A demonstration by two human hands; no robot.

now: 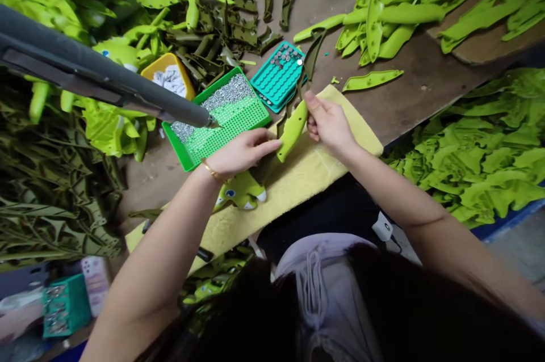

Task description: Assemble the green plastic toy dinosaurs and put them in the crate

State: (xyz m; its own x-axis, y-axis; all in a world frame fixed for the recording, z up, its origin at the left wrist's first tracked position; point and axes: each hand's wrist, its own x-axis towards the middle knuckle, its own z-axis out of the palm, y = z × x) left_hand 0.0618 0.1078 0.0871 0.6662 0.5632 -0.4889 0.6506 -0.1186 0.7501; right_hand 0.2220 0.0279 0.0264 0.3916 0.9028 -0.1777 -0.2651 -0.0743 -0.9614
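Note:
A curved lime-green plastic toy part (293,132) with small holes is held between both hands, over a yellow cloth-like pad (349,118). My right hand (330,123) pinches its upper edge, thumb on top and fingers curled. At its lower end, my left hand (244,152) is closed with a finger against the part; its other fingertips are partly hidden. Against the lime part runs a dark olive plastic strip (313,58), reaching up beyond the pad. Below my left wrist lies a green dinosaur toy head (242,190) with a blue eye.
A dark tool shaft (128,87) slants in from the left above a green basket (251,118) of small metal screws. Beside it are a teal tray (276,81) with metal discs and a yellow bin (190,87). Lime parts (395,16) and olive parts (63,214) lie heaped around.

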